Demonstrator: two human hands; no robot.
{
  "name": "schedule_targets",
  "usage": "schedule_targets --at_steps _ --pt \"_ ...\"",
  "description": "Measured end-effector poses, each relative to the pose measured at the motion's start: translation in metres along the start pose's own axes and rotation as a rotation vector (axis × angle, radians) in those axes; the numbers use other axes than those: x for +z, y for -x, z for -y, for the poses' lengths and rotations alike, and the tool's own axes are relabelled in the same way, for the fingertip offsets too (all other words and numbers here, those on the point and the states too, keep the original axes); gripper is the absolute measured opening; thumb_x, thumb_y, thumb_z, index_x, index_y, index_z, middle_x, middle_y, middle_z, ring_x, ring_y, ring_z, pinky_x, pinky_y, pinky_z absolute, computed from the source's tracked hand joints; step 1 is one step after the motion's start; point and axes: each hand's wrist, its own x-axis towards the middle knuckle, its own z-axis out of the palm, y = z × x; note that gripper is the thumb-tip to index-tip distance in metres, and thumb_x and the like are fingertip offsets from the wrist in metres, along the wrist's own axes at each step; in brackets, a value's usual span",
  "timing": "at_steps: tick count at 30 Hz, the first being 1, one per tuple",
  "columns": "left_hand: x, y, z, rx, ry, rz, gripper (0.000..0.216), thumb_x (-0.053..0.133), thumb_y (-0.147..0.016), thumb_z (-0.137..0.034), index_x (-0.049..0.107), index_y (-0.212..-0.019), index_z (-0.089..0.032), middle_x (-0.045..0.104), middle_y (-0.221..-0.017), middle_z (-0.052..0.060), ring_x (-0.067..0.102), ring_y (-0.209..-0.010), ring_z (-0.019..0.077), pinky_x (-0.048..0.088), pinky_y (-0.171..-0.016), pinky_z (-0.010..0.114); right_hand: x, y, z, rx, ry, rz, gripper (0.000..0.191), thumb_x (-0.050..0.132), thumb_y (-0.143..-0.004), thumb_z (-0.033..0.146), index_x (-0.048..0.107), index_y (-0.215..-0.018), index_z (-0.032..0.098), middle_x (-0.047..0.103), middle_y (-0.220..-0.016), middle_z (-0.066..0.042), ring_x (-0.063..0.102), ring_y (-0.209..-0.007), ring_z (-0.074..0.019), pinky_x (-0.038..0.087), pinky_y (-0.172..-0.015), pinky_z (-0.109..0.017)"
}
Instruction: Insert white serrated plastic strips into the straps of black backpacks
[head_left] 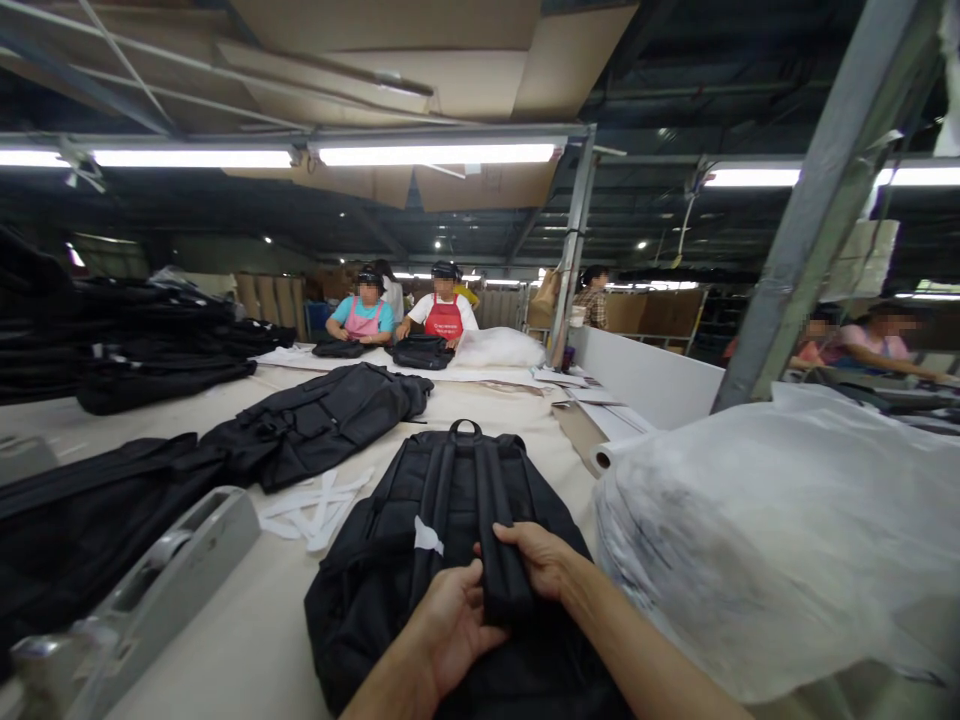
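A black backpack [360, 600] lies on the table in front of me, its shoulder straps facing up and its top loop pointing away. My right hand [538, 560] is closed on the right-hand shoulder strap [491, 490], with the thumb on top. Lower down, my left hand [457, 620] has its fingers curled against the same strap from the left; its fingertips are partly hidden. A small white piece [429, 536] sits on the other strap.
Clear plastic bags [780, 530] are heaped at the right beside a paper roll [604, 456]. White strips [319, 510] and more black bags [322, 420] lie left, near a grey metal machine part [165, 590]. Two co-workers [442, 315] handle black bags across the table [480, 395].
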Motion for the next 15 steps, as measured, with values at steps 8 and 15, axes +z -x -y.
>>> schedule_targets --at_steps 8,15 --pt "-0.005 0.016 0.062 0.219 -0.264 0.05 0.066 0.045 -0.084 -0.014 0.02 -0.144 -0.019 0.046 -0.128 0.013 0.057 -0.098 0.0152 0.047 -0.085 0.024 -0.005 0.005 -0.003 0.057 -0.039 -0.003 0.025 0.046 -0.093 0.021 0.054 -0.105 0.0 0.066 -0.074 -0.011 0.061 -0.058 -0.0177 0.051 -0.058 -0.029" --pt "-0.077 0.059 0.025 0.896 -1.182 -0.414 0.045 0.044 -0.084 -0.036 0.055 -0.123 -0.017 0.043 -0.13 0.011 0.045 -0.116 0.0253 0.04 -0.101 0.038 -0.002 0.007 -0.004 0.02 -0.024 -0.021 0.027 0.044 -0.093 0.017 0.049 -0.116 0.003 0.065 -0.071 -0.009 0.061 -0.057 -0.0179 0.049 -0.055 -0.028"
